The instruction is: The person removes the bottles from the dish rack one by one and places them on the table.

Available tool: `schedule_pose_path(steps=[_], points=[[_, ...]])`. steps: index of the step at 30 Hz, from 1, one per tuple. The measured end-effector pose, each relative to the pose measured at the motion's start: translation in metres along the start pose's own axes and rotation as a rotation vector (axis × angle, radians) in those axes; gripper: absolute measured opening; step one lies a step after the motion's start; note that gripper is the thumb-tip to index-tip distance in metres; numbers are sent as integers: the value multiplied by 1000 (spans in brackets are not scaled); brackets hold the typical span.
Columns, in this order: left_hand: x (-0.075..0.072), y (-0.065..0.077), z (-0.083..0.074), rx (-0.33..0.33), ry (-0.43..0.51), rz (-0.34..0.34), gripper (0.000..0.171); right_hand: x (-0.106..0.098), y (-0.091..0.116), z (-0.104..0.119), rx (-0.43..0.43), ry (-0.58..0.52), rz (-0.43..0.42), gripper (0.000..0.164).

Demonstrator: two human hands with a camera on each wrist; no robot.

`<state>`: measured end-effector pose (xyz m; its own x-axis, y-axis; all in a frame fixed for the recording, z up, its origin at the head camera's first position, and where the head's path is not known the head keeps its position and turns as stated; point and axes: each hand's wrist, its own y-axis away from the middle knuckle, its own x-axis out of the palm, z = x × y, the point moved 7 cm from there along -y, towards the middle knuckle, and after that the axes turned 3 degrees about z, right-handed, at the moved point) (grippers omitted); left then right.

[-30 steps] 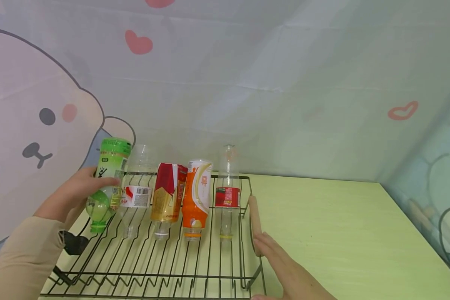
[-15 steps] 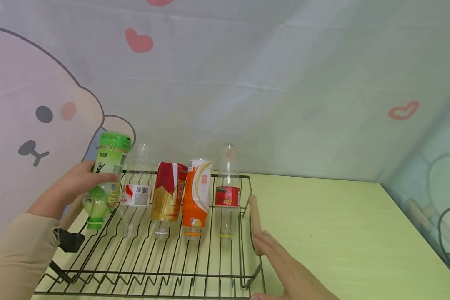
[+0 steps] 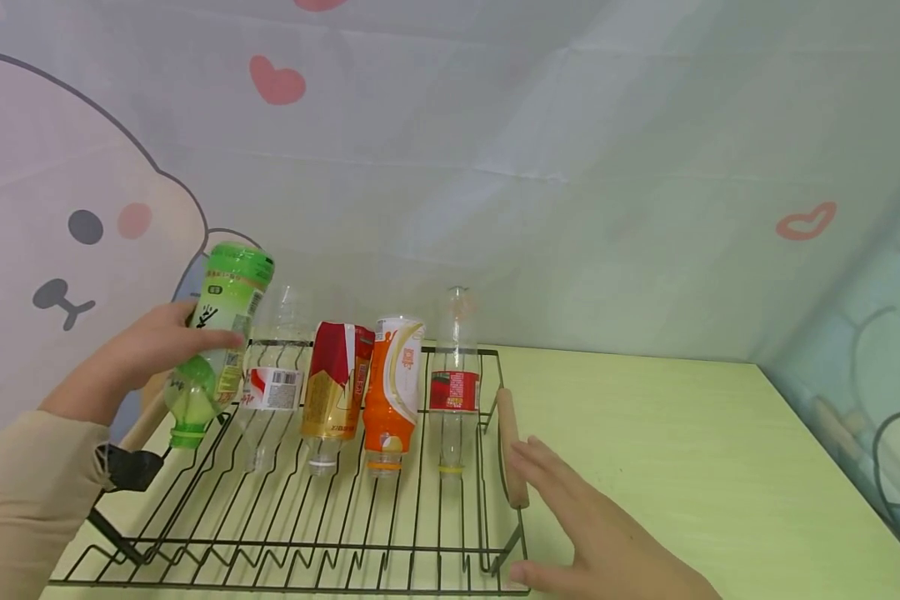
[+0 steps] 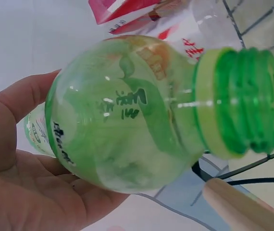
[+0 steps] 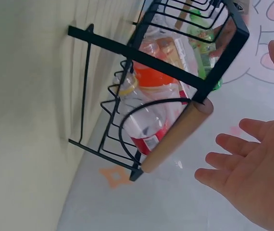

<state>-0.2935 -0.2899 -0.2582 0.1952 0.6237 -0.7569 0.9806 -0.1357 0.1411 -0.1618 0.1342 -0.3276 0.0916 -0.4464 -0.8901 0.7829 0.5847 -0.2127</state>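
Observation:
My left hand grips a green-tinted plastic bottle around its side. The bottle leans upside down over the rack's left end, its uncapped green neck pointing down. In the left wrist view, the thumb and fingers curl round the bottle, its threaded mouth facing right. Below it is a black wire dish rack with wooden handles. My right hand is beside the rack's right wooden handle, fingers extended and fingertips close to it. The right wrist view shows this hand with spread fingers, holding nothing.
Several bottles lean neck-down in the rack: a clear one with a white-red label, a red-gold one, an orange-white one and a clear one with a red label. Behind the pale green table hangs a printed curtain.
My left hand has lifted the green bottle upward and tilted it more, top to the right. My right hand's fingers have eased off the wooden handle and spread, thumb now showing.

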Motion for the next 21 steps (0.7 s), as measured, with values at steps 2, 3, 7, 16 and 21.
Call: schedule_pose_path(steps=[2, 3, 7, 16, 21], points=[[0, 2, -7, 7, 2, 11, 65, -7, -2, 2, -7, 20, -4, 90], [1, 3, -11, 8, 3, 16, 65, -11, -3, 4, -23, 29, -10, 89], [3, 8, -27, 13, -27, 27, 70, -27, -10, 10, -91, 80, -34, 88], [16, 14, -66, 77, -146, 21, 78, -54, -24, 11, -94, 67, -13, 83], [25, 14, -85, 100, -184, 18, 85, -64, -34, 17, -137, 62, -13, 81]])
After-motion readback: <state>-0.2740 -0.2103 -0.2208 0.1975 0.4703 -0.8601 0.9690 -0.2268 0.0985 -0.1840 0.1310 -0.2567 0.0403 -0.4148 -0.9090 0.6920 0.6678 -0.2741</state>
